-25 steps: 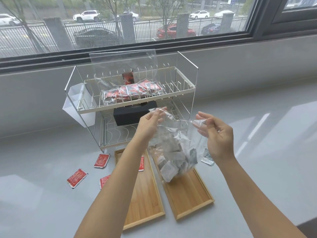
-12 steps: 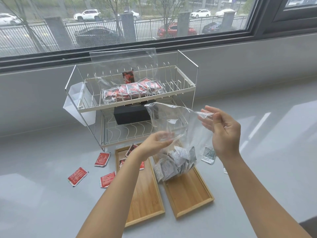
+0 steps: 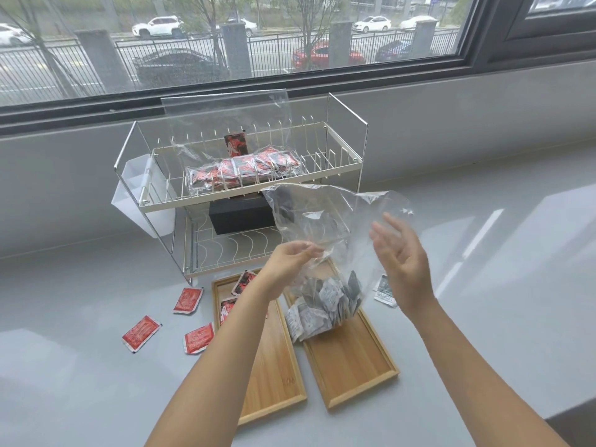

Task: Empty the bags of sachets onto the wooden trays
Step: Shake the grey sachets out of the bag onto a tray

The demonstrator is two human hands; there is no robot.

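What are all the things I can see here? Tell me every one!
Trays: two, wooden, side by side on the counter.
Clear bag: one, with grey sachets at its bottom, over the right tray.
Red sachets: three loose on the counter left of the trays, at least two on the left tray.
Grey sachet: at least one on the counter right of the trays.
Rack: one, white wire, two shelves, by the window.
Second bag: clear, red sachets inside, on the top shelf.
Black box: one, lower shelf.
White cup: one, hung on the rack's left end.
Hands: left pinches the bag; right open beside it.
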